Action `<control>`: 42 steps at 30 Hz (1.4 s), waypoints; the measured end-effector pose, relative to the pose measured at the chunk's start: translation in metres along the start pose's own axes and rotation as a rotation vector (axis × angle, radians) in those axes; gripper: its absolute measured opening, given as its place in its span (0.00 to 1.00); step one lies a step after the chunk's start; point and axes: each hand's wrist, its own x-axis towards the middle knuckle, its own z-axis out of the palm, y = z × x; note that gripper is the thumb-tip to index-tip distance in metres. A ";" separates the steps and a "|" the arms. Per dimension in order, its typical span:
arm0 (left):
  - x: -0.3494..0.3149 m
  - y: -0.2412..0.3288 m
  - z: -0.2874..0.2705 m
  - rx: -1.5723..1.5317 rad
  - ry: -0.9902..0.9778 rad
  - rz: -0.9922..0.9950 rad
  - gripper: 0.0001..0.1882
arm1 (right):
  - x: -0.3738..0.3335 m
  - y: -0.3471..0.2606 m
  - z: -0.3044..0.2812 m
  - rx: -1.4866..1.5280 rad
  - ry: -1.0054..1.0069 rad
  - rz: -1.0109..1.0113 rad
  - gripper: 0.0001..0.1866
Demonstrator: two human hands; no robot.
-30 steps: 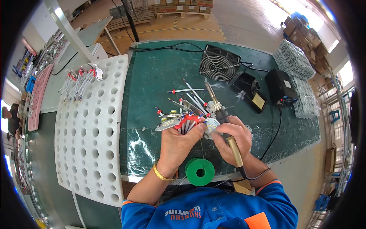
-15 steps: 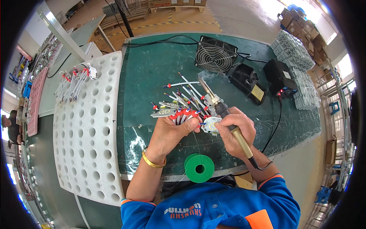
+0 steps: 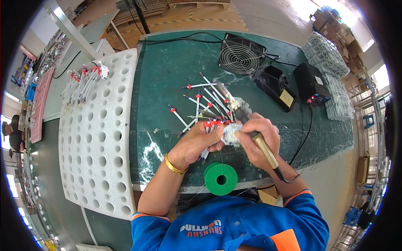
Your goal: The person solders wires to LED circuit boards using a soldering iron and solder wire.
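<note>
My left hand (image 3: 193, 144) is closed round a bundle of white wires with red collars (image 3: 213, 124); their tails stick out below the fingers. Right beside it, a small white circuit board (image 3: 230, 135) lies between my two hands, with my right thumb and fingertips against it. My right hand (image 3: 260, 138) grips a soldering iron (image 3: 264, 149), its metal tip pointing up and away to the left, with thin smoke near it. From between my hands a thin solder strand runs down to a green spool (image 3: 220, 179). More white wires (image 3: 180, 115) lie loose just beyond.
On the green table (image 3: 167, 75) stand a black fan (image 3: 242, 54), a soldering iron stand with yellow sponge (image 3: 276, 90) and a black power unit (image 3: 312, 85). Stacked wrapped parts (image 3: 326, 58) line the right. A white perforated foam board (image 3: 96, 138) at left carries finished-looking wired pieces (image 3: 83, 83).
My left hand has shifted right and turned, closer to my right hand. The boards fanned out at its left side no longer show there. The soldering iron stays in my right hand.
</note>
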 end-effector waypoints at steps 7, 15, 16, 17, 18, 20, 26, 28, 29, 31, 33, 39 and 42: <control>0.007 -0.008 -0.022 -0.573 -0.227 0.293 0.22 | 0.004 0.027 -0.018 -0.111 0.164 0.147 0.08; -0.031 0.029 -0.036 -0.389 0.203 0.452 0.13 | 0.012 0.050 -0.010 -0.555 -0.287 -0.059 0.10; -0.036 0.034 -0.041 -0.316 0.277 0.449 0.10 | 0.014 0.048 -0.005 -0.580 -0.351 -0.010 0.09; -0.040 0.037 -0.037 -0.138 0.410 0.447 0.10 | 0.010 0.050 -0.003 -0.533 -0.343 -0.031 0.09; -0.041 0.040 -0.035 -0.053 0.469 0.439 0.09 | 0.007 0.053 -0.002 -0.594 -0.346 -0.029 0.09; -0.050 0.040 -0.036 0.015 0.540 0.421 0.10 | 0.000 0.058 0.000 -0.650 -0.389 -0.018 0.09; -0.107 0.064 -0.033 -0.026 0.769 0.474 0.11 | 0.002 0.056 0.000 -0.647 -0.378 -0.055 0.11; -0.121 0.075 -0.033 -0.015 0.844 0.504 0.10 | 0.004 0.054 0.000 -0.673 -0.369 -0.049 0.12; -0.126 0.081 -0.037 0.010 0.874 0.501 0.09 | 0.004 0.053 0.000 -0.668 -0.366 -0.044 0.12; -0.132 0.099 -0.057 0.126 0.864 0.445 0.09 | 0.005 0.055 -0.004 -0.669 -0.316 -0.104 0.13; -0.130 0.120 -0.088 0.243 0.847 0.383 0.09 | 0.006 0.056 -0.005 -0.643 -0.258 -0.161 0.13; -0.090 0.158 -0.186 0.498 0.568 0.057 0.12 | 0.006 0.044 -0.014 -0.553 -0.134 -0.262 0.13; -0.073 0.154 -0.247 0.883 0.804 0.056 0.23 | 0.005 0.044 -0.011 -0.493 -0.136 -0.284 0.12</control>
